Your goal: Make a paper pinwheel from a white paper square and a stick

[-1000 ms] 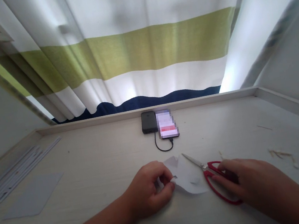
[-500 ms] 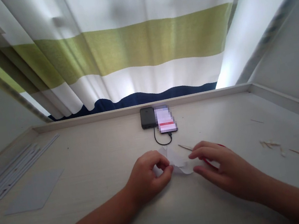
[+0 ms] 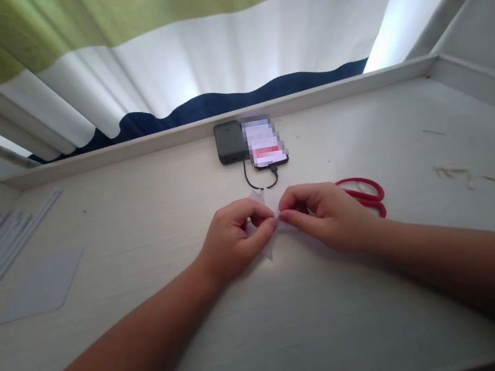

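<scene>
A folded piece of white paper (image 3: 286, 227) is pinched between both my hands at the middle of the desk. My left hand (image 3: 240, 235) is closed, thumb against forefinger, on the paper near its centre. Opposite it, my right hand (image 3: 327, 213) is also closed in a pinch on the paper, its fingertips close to those of the left. Pointed paper corners stick out above and below the left fingers; much of the sheet is hidden by the hands. Red-handled scissors (image 3: 364, 195) lie just behind my right hand, which covers their blades.
A black power bank (image 3: 229, 142) and a phone (image 3: 263, 139) joined by a cable lie near the desk's back ledge. At left are a stack of white strips (image 3: 8, 248) and a flat paper sheet (image 3: 47, 283). Broken wooden bits (image 3: 452, 170) lie at right.
My right hand has come leftward, off the scissors' side, and closed on the paper beside my left hand. The red scissor handles now show. The view has tilted downward.
</scene>
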Demonstrator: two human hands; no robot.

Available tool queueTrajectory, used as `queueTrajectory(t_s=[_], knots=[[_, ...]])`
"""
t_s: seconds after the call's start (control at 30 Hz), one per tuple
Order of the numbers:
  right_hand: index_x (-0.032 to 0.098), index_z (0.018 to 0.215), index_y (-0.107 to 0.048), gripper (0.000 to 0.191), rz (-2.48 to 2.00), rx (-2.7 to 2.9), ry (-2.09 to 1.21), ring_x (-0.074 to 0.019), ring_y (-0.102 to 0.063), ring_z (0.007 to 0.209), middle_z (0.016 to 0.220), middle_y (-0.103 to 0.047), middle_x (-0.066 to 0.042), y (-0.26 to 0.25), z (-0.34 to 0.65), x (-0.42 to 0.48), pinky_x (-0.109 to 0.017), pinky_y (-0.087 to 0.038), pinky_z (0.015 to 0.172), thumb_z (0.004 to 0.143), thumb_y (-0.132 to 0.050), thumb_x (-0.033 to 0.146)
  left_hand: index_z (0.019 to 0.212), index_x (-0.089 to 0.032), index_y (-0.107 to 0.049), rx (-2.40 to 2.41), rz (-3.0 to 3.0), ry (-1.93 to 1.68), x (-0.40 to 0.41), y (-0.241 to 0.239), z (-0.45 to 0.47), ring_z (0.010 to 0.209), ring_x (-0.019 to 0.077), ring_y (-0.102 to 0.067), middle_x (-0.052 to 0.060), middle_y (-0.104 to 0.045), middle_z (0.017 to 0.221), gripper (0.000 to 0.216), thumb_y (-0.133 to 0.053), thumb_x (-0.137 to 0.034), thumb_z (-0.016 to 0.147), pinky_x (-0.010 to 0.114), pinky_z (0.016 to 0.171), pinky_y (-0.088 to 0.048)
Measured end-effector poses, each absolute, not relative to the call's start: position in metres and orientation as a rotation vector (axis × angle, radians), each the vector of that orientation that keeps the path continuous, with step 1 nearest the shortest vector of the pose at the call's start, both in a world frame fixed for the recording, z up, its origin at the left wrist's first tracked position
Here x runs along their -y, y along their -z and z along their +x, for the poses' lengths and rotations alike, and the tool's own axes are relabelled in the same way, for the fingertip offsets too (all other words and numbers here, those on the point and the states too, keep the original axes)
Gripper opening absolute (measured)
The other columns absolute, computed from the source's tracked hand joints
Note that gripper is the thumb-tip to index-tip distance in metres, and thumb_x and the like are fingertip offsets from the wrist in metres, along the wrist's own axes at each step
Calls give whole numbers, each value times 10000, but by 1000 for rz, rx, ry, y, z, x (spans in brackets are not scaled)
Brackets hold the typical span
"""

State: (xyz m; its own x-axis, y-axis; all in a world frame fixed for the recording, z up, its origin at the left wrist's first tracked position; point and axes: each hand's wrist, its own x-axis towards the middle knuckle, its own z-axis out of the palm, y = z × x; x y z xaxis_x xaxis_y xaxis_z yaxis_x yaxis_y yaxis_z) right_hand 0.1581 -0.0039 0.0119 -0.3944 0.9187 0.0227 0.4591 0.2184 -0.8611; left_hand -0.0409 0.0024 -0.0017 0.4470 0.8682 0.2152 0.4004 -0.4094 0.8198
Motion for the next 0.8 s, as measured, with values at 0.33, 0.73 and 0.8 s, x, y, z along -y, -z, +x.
queueTrajectory(t_s=[0.33, 0.73, 0.8], knots=[[177, 801, -662, 135, -1281, 1925, -1132, -159, -592, 692, 745, -674, -13, -8, 159, 4, -274, -437, 610, 850, -582, 275, 782, -145, -655, -1066, 1970, -805, -2, -2, -40, 657, 89, -531, -2, -631, 735, 69, -627, -201, 809, 209, 614, -408], [200, 839, -690, 177, -1292, 1799, -1315, -174, -600, 686, 780, -691, -35, -2, 162, 6, -278, -437, 571, 838, -613, 359, 805, -140, -665, -1049, 1796, -739, -3, 0, -42, 610, 118, -529, 22, -627, 698, 144, -626, -277, 817, 235, 535, -391], [195, 835, -679, 163, -1284, 1815, -1319, -166, -587, 674, 765, -676, -31, -2, 162, 6, -273, -426, 565, 841, -607, 341, 810, -141, -666, -1047, 1786, -718, -4, 0, -42, 615, 123, -530, 22, -624, 700, 158, -621, -292, 824, 237, 534, -390]])
